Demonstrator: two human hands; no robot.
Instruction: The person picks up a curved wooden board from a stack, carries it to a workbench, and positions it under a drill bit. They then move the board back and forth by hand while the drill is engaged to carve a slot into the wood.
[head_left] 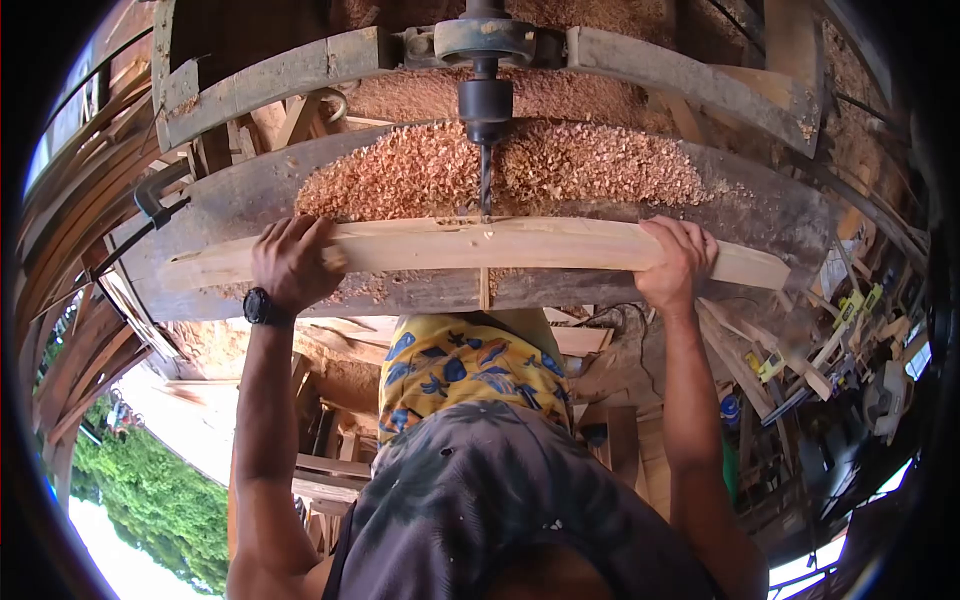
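A long pale wooden plank (540,244) lies across the dark work table, looking bowed in this wide view. My left hand (295,262), with a black watch at the wrist, is wrapped over the plank's left part. Toward its right end, my right hand (678,262) grips it with fingers over the far edge. Between the hands, a drill bit (487,182) points down from a black chuck (486,108), its tip at the plank's far edge. Small chips and rough cut marks show on the wood around the bit.
Reddish wood shavings (400,175) are heaped behind the plank on the table (225,205). A clamp (155,200) grips the table's left edge. Two weathered beams (690,85) flank the drill spindle. Stacked boards (75,270) stand at left; tools and offcuts (850,310) clutter the right.
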